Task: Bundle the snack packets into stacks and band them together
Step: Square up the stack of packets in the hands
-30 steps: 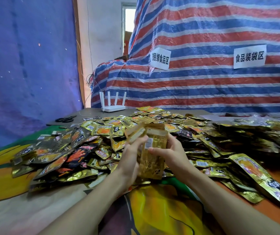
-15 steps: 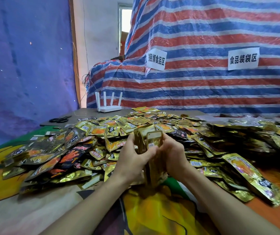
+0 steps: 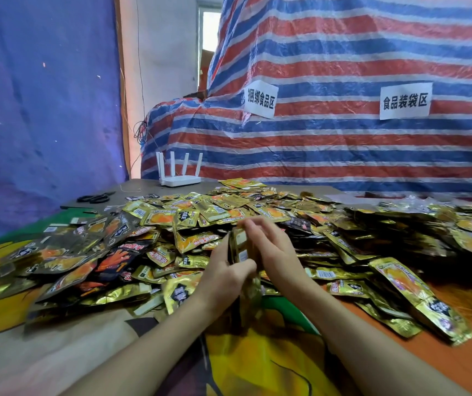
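Head view: stack (image 3: pixel 240 244) swings edge-on, left grip (image 3: pixel 223 274) curled round it, right grip (image 3: pixel 274 250) pressing flat, nearly band-ready

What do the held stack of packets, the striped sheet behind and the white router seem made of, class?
The held stack of packets looks like metallised plastic film, glossy: gold faces glint and crinkle. The striped sheet is probably woven plastic tarpaulin, faintly shiny: creases, crinkly highlights. The white router seems hard plastic, matte: smooth rigid shell, antennas.
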Motion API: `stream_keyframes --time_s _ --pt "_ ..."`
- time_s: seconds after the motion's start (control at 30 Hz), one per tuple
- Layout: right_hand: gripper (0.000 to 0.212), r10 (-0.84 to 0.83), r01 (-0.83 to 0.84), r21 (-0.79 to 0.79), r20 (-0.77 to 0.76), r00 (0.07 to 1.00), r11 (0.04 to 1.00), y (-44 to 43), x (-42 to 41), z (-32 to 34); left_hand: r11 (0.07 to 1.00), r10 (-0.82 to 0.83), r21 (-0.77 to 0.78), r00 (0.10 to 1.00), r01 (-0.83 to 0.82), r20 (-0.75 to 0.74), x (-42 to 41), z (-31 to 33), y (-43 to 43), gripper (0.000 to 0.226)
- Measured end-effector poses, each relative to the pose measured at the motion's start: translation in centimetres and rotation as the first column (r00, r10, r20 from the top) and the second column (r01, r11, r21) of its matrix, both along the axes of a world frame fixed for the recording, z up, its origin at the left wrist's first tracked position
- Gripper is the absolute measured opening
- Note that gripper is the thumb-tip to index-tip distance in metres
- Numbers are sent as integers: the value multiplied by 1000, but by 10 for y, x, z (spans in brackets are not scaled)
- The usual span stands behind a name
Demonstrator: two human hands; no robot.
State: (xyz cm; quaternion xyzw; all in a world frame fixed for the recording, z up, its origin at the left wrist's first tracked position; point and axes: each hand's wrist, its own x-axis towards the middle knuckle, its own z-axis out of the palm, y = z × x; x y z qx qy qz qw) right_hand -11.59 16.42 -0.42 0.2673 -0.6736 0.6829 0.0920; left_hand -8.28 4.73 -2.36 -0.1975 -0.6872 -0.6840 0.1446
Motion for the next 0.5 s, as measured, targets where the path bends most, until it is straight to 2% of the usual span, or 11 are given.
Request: stream_keyframes --time_s 0.13,0.2,0.33,0.4,0.5 --pt "10 -207 192 -99 -169 964 976 10 -2 8 1000 -8 30 999 6 44 4 3 -1 47" --pt "26 -288 273 -105 -170 942 956 16 -4 13 999 -45 11 995 44 89 5 4 -1 55" --pt "40 -301 299 -39 -144 943 953 26 6 12 998 -60 -12 992 61 108 3 2 -1 56" --pt "42 -291 301 38 -169 942 953 36 15 10 998 -60 4 992 60 115 2 1 0 54" --pt "35 -313 346 160 -202 928 924 57 34 11 998 -67 12 992 66 107 3 2 1 51"
